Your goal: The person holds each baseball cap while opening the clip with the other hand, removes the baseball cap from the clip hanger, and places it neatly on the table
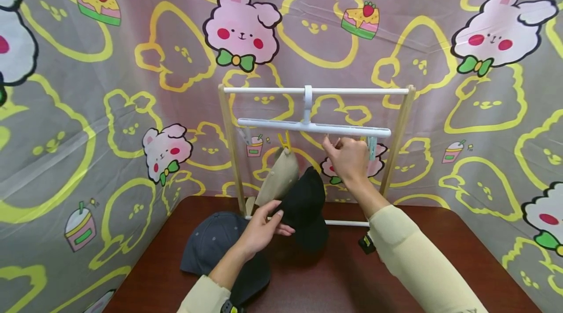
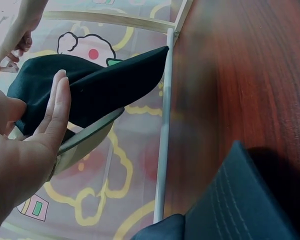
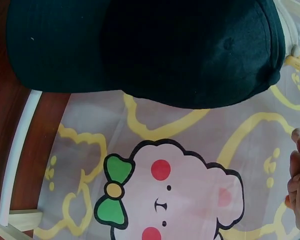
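The left hand point(image 1: 261, 230) pinches the upright black baseball cap point(image 1: 305, 200), brim down, below the white hanger point(image 1: 272, 124); the right hand point(image 1: 350, 159), grip unclear, is nearer the hanger, above and right.

I have both arms reaching forward. Left hand point(image 1: 264, 227) low, thumb and fingers pinching; two fingers nearly straight. Right hand point(image 1: 350, 159) higher, fingers bent; can't tell if they grip. Left forearm point(image 1: 233, 265) and right forearm point(image 1: 373, 200) slant inward.
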A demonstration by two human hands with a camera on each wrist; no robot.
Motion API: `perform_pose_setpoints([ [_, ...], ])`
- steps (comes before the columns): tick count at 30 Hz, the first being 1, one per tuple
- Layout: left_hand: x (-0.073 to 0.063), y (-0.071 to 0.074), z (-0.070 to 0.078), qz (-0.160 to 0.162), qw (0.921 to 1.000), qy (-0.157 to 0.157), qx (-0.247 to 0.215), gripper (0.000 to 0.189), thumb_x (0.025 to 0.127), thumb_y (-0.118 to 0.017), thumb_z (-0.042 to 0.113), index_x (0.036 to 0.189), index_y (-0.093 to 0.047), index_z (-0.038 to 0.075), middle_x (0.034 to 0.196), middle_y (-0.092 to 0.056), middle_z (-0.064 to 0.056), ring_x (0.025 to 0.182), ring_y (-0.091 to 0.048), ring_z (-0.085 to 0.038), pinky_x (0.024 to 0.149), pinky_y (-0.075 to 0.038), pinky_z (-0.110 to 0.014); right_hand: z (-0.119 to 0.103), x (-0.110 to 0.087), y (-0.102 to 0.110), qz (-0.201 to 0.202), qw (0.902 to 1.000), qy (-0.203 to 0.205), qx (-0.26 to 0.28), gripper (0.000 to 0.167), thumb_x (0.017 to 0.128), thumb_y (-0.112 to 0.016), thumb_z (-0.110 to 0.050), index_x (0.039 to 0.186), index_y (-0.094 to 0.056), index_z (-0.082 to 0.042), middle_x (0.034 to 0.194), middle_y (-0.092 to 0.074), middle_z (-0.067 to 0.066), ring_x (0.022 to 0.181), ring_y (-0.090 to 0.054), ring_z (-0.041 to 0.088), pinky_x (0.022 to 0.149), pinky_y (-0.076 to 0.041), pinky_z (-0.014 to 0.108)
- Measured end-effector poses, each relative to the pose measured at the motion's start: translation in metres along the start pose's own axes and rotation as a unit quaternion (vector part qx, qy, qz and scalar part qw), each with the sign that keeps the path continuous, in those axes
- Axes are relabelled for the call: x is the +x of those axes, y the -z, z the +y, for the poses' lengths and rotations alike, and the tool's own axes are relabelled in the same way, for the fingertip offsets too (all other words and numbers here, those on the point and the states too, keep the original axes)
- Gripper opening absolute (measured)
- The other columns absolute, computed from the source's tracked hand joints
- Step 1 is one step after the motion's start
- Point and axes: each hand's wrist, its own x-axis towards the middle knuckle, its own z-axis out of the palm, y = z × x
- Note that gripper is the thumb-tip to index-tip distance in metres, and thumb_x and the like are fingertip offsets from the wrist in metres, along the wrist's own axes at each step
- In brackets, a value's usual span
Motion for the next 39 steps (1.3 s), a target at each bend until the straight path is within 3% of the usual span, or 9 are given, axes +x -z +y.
perform_pose_setpoints([
  [8, -0.003, -0.001, -0.002, -0.007, 0.9999, -0.009, -0.013, 0.03, 0.111, -0.043, 0.008, 0.137, -0.053, -0.001, 0.124, -0.061, -0.027, 0.094, -0.072, -0.048, 0.085, -0.062, -0.042, 0.002, 0.002, 0.004, 0.011, 0.9998, -0.012, 0.011, 0.042, 0.094, -0.07, -0.035, 0.064, -0.071, -0.006, 0.059, -0.069, 0.008, 0.054, -0.065, 0.026, 0.047, -0.046, 0.039],
  [11, -0.004, 0.0, -0.002, -0.009, 0.9997, -0.008, -0.019, 0.03, 0.11, -0.043, 0.008, 0.138, -0.052, -0.001, 0.125, -0.061, -0.027, 0.096, -0.07, -0.053, 0.085, -0.062, -0.042, 0.003, 0.003, 0.005, 0.012, 0.9998, -0.011, 0.009, 0.041, 0.094, -0.07, -0.035, 0.063, -0.071, -0.007, 0.059, -0.069, 0.008, 0.055, -0.066, 0.026, 0.048, -0.046, 0.04],
  [23, -0.006, -0.004, -0.005, -0.017, 0.9993, 0.001, -0.033, 0.032, 0.111, -0.043, 0.01, 0.14, -0.052, 0.0, 0.129, -0.059, -0.025, 0.095, -0.073, -0.044, 0.085, -0.062, -0.042, 0.005, 0.0, 0.009, 0.003, 0.9999, 0.011, 0.006, 0.042, 0.096, -0.066, -0.035, 0.065, -0.07, -0.007, 0.059, -0.069, 0.008, 0.053, -0.064, 0.026, 0.045, -0.044, 0.037],
  [31, -0.007, -0.015, -0.014, -0.018, 0.9982, 0.006, -0.056, 0.03, 0.111, -0.04, 0.008, 0.137, -0.052, -0.003, 0.125, -0.06, -0.028, 0.093, -0.073, -0.045, 0.083, -0.062, -0.041, 0.006, -0.003, 0.016, -0.004, 0.9998, 0.017, 0.007, 0.038, 0.098, -0.064, -0.035, 0.081, -0.077, -0.003, 0.061, -0.069, 0.009, 0.05, -0.061, 0.023, 0.045, -0.044, 0.036],
  [39, -0.005, -0.028, -0.027, -0.027, 0.997, 0.009, -0.072, 0.031, 0.111, -0.039, 0.007, 0.139, -0.051, -0.003, 0.126, -0.061, -0.027, 0.092, -0.073, -0.046, 0.082, -0.063, -0.041, 0.011, -0.003, 0.019, -0.005, 0.9988, 0.045, 0.015, 0.024, 0.099, -0.062, -0.021, 0.09, -0.074, -0.003, 0.05, -0.053, 0.002, 0.043, -0.041, 0.015, 0.043, -0.031, 0.031],
])
